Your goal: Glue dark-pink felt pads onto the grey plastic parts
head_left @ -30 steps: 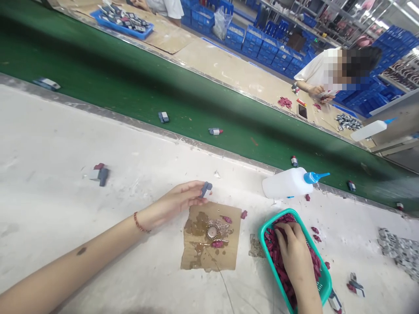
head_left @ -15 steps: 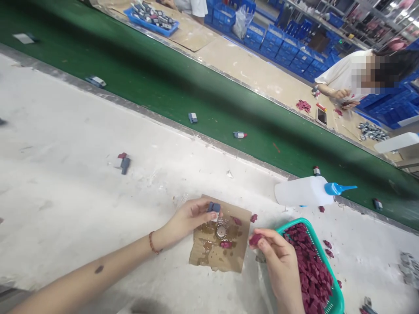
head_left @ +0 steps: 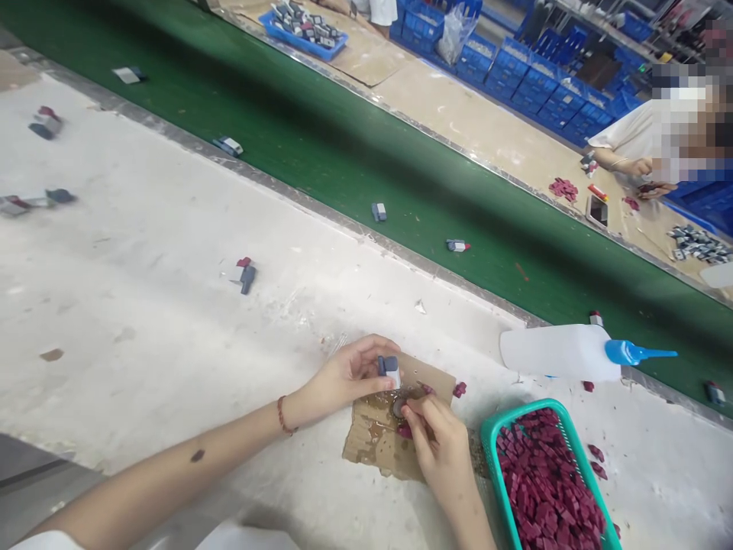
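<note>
My left hand (head_left: 366,374) pinches a small dark blue and white plastic piece (head_left: 390,371) above the upper left of a wet, stained cardboard sheet (head_left: 366,443). My right hand (head_left: 440,435) is closed, its fingertips down at a small round metal cap (head_left: 398,406) on the cardboard. The small dark red piece in those fingers is hidden now; it showed there half a second ago. Another dark red piece (head_left: 404,431) lies on the cardboard just below the cap, partly covered by my right hand.
A green basket (head_left: 491,443) of dark red pieces stands at the right. Beyond it lies a white bottle (head_left: 555,351) with a blue nozzle. A green conveyor belt (head_left: 321,168) carries scattered blue-and-white pieces. Across it, a person (head_left: 630,145) works beside a phone (head_left: 597,211).
My right hand has moved left from beside the basket, bringing its dark red piece to the metal cap. My left hand still holds the blue and white piece, now turned. The camera view has shifted.
</note>
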Action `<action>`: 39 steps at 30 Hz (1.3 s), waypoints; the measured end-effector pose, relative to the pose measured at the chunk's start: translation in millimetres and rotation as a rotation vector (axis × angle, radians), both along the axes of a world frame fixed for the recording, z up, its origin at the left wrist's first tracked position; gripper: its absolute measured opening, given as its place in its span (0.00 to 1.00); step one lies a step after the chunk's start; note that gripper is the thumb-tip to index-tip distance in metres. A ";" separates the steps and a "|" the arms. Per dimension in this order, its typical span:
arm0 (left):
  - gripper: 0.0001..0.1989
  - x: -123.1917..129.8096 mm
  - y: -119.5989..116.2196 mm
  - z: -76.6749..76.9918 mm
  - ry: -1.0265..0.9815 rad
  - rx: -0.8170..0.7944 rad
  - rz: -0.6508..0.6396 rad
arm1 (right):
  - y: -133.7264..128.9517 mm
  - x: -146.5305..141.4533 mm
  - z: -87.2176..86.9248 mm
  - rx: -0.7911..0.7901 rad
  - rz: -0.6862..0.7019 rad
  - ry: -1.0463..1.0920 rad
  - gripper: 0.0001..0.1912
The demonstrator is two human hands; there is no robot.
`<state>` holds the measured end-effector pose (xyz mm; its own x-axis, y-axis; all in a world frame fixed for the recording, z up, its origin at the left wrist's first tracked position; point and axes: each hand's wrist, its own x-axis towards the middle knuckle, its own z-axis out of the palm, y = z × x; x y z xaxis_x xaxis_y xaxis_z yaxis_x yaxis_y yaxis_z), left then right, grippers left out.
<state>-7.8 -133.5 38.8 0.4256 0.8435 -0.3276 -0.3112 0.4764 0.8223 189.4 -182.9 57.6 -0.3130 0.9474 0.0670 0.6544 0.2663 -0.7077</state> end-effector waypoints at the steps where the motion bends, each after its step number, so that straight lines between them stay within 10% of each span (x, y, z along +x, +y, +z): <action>1: 0.21 -0.3 0.2 0.6 0.001 0.004 -0.005 | -0.8 0.3 0.1 0.012 -0.002 -0.017 0.14; 11: 0.19 0.2 0.3 -0.5 -0.094 -0.140 -0.037 | -3.2 -5.2 2.5 -0.118 -0.021 0.072 0.15; 17: 0.21 3.4 -6.2 -4.9 -0.057 -0.138 -0.088 | -3.1 -0.1 -1.5 -0.316 -0.402 0.583 0.14; 23: 0.15 10.6 -19.7 -7.8 0.029 0.049 0.014 | -1.0 -6.5 -4.5 -0.436 -0.493 0.914 0.16; 39: 0.06 13.1 -26.1 -9.8 0.200 0.338 0.067 | -6.5 -15.9 -6.4 -0.455 -0.487 0.786 0.17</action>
<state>5.3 -159.6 29.0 0.3222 0.9416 -0.0976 -0.1504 0.1527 0.9768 173.5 -189.4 51.2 0.0889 0.9467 -0.3095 -0.0716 -0.3039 -0.9500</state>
